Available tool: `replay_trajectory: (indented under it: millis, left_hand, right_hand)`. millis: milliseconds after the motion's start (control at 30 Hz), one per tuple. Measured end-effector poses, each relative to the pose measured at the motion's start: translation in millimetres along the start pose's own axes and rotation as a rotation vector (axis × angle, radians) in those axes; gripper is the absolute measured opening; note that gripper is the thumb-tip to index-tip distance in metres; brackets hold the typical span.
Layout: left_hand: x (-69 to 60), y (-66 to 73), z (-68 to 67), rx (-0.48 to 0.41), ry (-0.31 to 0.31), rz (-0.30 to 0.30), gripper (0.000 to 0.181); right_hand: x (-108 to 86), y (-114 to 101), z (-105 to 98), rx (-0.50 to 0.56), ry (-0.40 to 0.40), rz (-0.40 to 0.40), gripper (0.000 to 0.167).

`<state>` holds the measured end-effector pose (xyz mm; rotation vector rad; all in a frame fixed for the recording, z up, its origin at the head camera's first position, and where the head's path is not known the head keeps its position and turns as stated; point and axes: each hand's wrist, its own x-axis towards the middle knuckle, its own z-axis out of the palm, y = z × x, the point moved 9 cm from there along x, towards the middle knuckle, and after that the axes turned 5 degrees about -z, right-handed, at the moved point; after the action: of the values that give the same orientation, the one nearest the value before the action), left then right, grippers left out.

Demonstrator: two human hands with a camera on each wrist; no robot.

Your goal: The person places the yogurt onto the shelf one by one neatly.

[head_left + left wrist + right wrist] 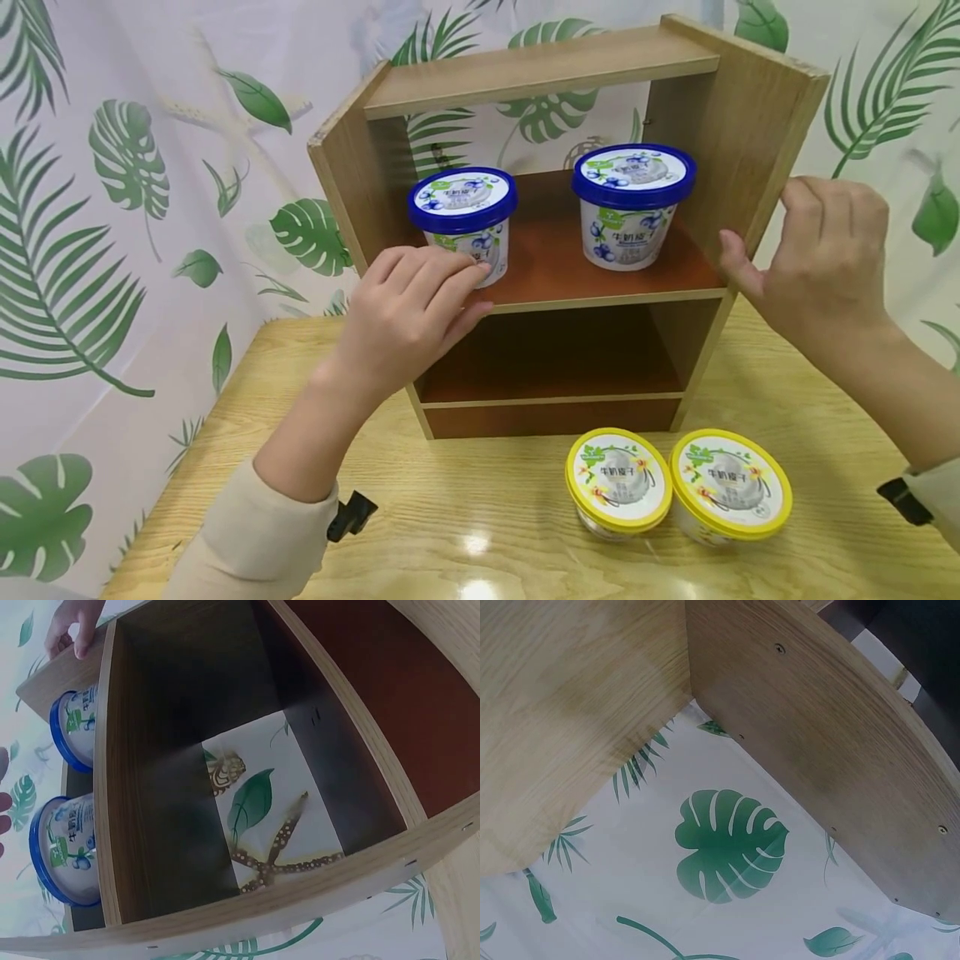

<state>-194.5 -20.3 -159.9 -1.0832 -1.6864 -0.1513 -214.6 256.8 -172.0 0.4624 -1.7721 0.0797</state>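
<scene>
On the upper board of a two-level wooden shelf stand two white tubs with blue lids and blueberry prints. In the head view, my left hand is in front of the left blue-lidded tub, its bent fingers overlapping the tub's lower part. The left wrist view shows its fingertips apart from the tubs. The right blue-lidded tub stands near the right side panel. My right hand holds that panel's front edge, thumb on the edge and fingers toward the outer side.
Two yellow-lidded tubs, one on the left and one on the right, stand side by side on the wooden table before the shelf. Leaf-patterned cloth covers the walls behind. The lower compartment lies in shadow.
</scene>
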Motion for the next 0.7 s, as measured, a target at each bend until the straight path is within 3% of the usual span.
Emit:
replay_trajectory:
  millis: [467,700]
  left_hand:
    - [-1.1,27.1,5.5,0.018,-0.033,0.064,0.030]
    - [-1.7,42.5,7.9,-0.003,0.003,0.118,0.027]
  right_hand:
    - [-0.5,0.6,0.0,0.003,0.008,0.012,0.054]
    - [0.7,1.2,0.3,0.002,0.003,0.009,0.052]
